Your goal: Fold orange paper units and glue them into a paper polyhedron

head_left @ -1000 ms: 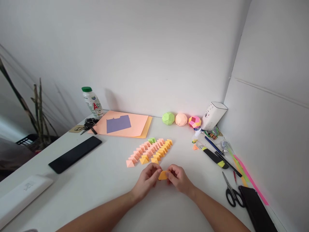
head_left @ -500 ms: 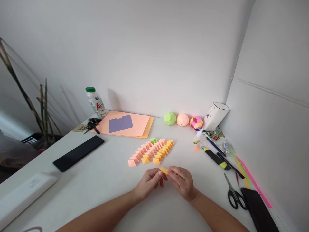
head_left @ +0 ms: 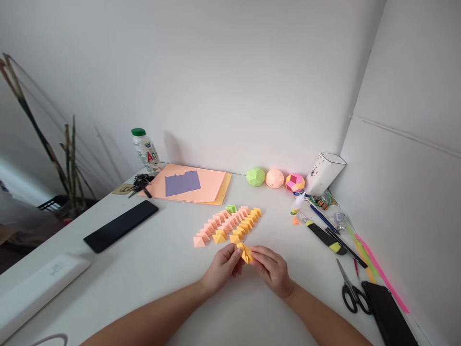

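A small folded orange paper piece (head_left: 246, 252) is pinched between my left hand (head_left: 222, 267) and my right hand (head_left: 273, 271), just above the white table (head_left: 154, 269). Both hands have their fingers closed on it. Just beyond my hands lie rows of several folded paper units (head_left: 228, 224), pink and orange with a green one at the far end.
Coloured paper sheets (head_left: 192, 186), a bottle (head_left: 146, 150) and keys (head_left: 139, 183) lie at the back left. Three paper balls (head_left: 275, 178) and a white box (head_left: 324, 174) stand at the back. Pens, a cutter (head_left: 326, 236), scissors (head_left: 351, 290) and a black phone (head_left: 391, 317) lie right. A black bar (head_left: 120, 226) lies left.
My hands have turned the orange piece from flat to more upright and moved it slightly toward the rows. The view has shifted a little.
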### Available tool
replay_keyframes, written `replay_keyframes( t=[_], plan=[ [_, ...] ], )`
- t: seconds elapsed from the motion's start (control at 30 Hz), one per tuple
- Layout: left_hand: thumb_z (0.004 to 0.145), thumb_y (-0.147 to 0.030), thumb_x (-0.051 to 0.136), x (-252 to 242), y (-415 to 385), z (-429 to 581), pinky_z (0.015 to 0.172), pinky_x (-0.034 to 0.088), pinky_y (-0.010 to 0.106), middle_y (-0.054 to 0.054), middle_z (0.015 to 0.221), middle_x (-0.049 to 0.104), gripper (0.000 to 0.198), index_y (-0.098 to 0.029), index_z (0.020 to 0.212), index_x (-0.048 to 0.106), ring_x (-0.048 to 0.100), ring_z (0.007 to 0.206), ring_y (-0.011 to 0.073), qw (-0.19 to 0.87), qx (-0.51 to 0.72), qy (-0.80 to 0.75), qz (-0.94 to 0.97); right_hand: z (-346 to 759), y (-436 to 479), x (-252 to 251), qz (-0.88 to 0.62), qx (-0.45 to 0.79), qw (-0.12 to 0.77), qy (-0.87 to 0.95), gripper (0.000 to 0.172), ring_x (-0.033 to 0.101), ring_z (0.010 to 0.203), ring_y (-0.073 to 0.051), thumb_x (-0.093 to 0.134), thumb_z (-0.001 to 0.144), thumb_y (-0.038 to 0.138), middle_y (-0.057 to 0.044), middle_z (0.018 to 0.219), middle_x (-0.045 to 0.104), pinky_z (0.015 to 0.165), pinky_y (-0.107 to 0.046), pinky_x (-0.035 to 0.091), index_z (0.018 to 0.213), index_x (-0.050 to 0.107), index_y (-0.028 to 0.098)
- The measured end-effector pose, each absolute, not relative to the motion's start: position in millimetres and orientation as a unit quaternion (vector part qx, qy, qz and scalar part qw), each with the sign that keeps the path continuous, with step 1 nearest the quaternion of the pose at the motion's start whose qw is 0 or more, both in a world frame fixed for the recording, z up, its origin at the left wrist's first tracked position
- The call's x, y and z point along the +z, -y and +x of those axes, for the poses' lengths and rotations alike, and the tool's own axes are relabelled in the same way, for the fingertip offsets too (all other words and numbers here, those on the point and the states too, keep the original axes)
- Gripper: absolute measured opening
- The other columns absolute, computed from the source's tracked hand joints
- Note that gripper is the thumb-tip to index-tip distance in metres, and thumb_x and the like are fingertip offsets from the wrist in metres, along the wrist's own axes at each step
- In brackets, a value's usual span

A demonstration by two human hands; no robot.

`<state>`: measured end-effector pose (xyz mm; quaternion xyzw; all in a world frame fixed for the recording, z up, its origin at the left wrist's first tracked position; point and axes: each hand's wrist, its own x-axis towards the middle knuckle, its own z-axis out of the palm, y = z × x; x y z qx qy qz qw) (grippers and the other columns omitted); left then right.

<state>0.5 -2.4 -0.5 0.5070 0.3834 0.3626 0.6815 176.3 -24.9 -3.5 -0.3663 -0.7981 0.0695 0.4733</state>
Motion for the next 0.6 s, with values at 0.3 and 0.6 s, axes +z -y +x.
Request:
replay_keyframes(
  t=[0.3, 0.6],
  plan=[
    [0.081, -0.051, 0.049, -0.3, 3.7, 0.2, 0.046, 0.033, 0.022, -0.005, 0.05, 0.049, 0.037, -0.018, 0.064, 0.048, 0.043, 0.045, 0.0092, 0.66, 0.377, -0.405, 0.508, 174.0, 26.7, -2.7, -0.374, 0.089, 0.488, 0.783, 0.021, 0.065, 0.09, -0.02, 0.053, 0.084, 0.011, -0.009, 0.101, 0.066, 0.08, -0.03, 0.056, 0.099, 0.063, 0.021],
    [0.078, -0.049, 0.055, 0.3, 4.0, 0.1, 0.046, 0.034, 0.021, -0.005, 0.054, 0.051, 0.035, -0.017, 0.065, 0.049, 0.044, 0.046, 0.0081, 0.672, 0.373, -0.404, 0.496, 173.6, 26.7, -1.7, -0.384, 0.093, 0.5, 0.771, 0.019, 0.064, 0.087, -0.018, 0.05, 0.084, 0.009, -0.008, 0.097, 0.065, 0.076, -0.029, 0.056, 0.095, 0.06, 0.021]
  ],
)
